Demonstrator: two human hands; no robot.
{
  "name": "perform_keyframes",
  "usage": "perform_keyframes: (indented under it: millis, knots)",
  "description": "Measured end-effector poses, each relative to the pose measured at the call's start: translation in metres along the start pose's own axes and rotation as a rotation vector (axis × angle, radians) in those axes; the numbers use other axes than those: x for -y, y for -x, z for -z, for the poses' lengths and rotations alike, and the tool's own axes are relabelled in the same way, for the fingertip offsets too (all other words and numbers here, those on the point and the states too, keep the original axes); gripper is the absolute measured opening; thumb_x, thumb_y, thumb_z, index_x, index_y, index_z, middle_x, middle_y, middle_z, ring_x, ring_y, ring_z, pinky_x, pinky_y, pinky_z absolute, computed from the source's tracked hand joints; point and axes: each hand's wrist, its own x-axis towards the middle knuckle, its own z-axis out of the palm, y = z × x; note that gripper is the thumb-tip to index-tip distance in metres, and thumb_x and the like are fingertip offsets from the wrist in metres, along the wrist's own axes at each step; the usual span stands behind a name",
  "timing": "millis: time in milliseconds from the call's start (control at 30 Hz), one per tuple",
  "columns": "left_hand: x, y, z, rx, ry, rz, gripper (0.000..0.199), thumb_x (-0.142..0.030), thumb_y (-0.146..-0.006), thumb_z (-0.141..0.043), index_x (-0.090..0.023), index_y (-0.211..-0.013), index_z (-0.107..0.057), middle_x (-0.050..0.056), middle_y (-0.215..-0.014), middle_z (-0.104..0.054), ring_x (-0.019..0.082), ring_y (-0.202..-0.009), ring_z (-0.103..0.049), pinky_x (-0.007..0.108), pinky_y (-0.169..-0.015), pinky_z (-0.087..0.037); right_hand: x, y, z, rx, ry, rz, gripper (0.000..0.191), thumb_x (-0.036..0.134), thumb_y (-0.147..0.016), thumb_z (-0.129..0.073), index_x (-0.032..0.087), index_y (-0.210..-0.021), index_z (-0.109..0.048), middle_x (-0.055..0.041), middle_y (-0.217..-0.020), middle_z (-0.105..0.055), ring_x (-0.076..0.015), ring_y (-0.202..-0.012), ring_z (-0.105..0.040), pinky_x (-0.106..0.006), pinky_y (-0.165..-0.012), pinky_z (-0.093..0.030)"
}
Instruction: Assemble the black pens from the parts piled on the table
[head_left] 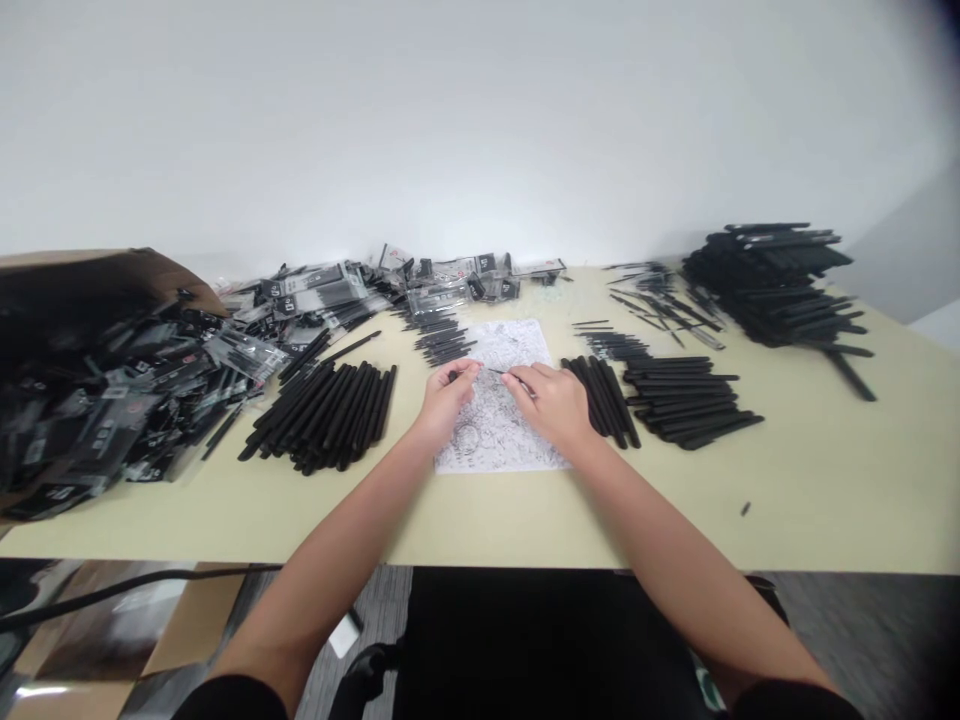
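Both hands are over a scribbled white sheet (502,440) on the pale yellow table. My left hand (448,398) is closed, fingertips pinched, with a dark end showing by its fingers. My right hand (551,400) pinches a thin black stick (493,370) that points toward the left fingertips. Whether the left fingers touch the stick is too small to tell. Just right of my right hand lie thick black rods (611,402). Beyond my left hand is a group of thin black sticks (442,338).
A cardboard box (142,268) spills packaged black items on the left. Black rods (337,415) lie left of the sheet, and more rods (686,400) to the right. A tall dark pile (765,280) stands back right. A small dark piece (745,509) lies near the front edge.
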Motion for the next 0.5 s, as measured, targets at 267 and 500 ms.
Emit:
perform_keyframes:
  millis: [267,500]
  knots:
    - [0.0010,-0.0007,0.0013,0.003,-0.002,0.010,0.040,-0.050,-0.062,-0.082,-0.019,-0.079,-0.064,-0.010,-0.048,-0.034,0.005,-0.045,-0.028,0.022,-0.047,-0.023,-0.0008,-0.0006,-0.0008,0.016,0.047,0.000,0.046,0.047,-0.101,-0.038,0.022,-0.088,-0.075,-0.0040,-0.075,-0.071,-0.0143,-0.066,-0.060,-0.028,-0.064,-0.033]
    - [0.0021,-0.0005,0.0020,0.011,-0.015,0.006,0.039,-0.049,-0.064,-0.082,-0.018,-0.079,-0.064,-0.010,-0.046,-0.035,0.005,-0.045,-0.031,0.021,-0.048,-0.025,-0.0011,0.0000,-0.0016,0.037,0.059,-0.006,0.044,0.046,-0.101,-0.039,0.022,-0.090,-0.075,-0.0036,-0.076,-0.071,-0.0146,-0.068,-0.061,-0.029,-0.065,-0.032]
